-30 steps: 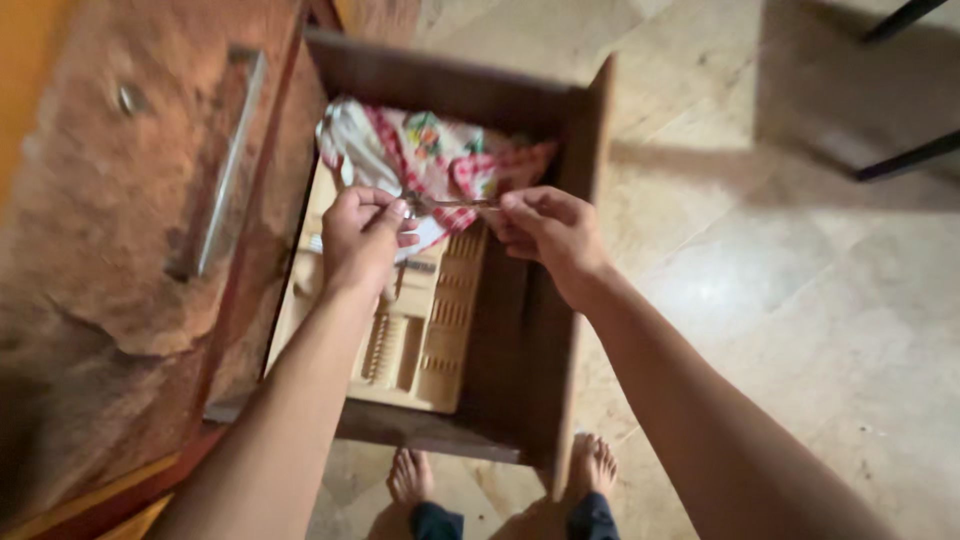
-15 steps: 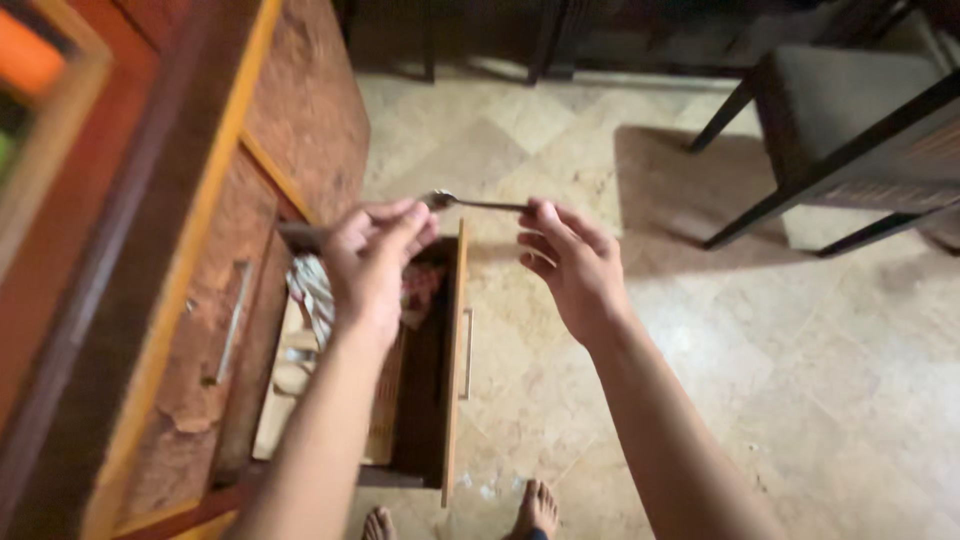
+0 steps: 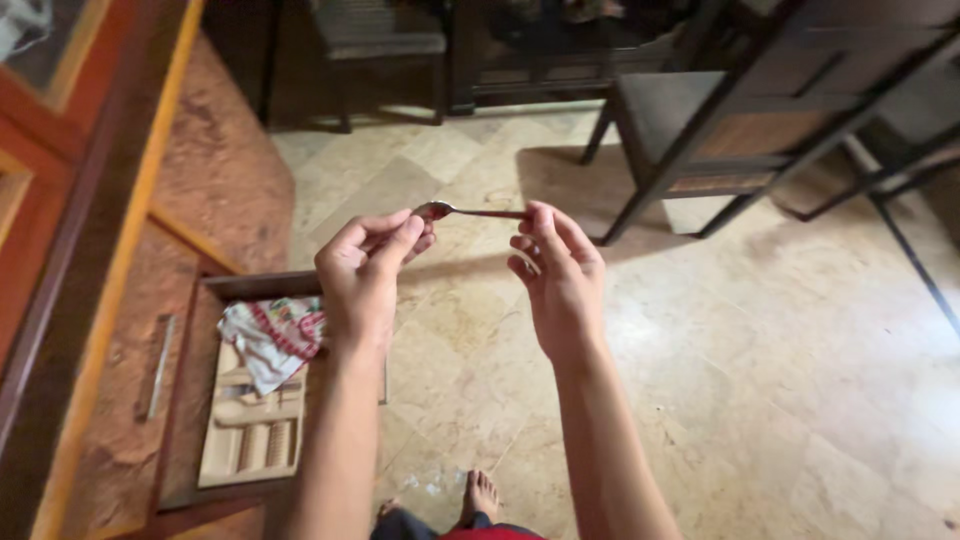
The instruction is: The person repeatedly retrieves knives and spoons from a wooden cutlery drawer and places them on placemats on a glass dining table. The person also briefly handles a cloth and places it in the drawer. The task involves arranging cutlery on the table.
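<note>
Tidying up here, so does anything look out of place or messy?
The drawer stands open, with a checked cloth crumpled over the cutlery tray. Both hands, left hand and right hand, hold a spoon level.

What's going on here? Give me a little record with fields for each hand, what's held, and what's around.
Left hand: pinches the bowl end of the spoon
Right hand: pinches the handle end of the same spoon
Spoon: small, metal, held level between both hands
Drawer: open, lower left, with a beige cutlery tray and a patterned cloth
Floor: pale stone tiles
Chair: dark, upper right
</note>
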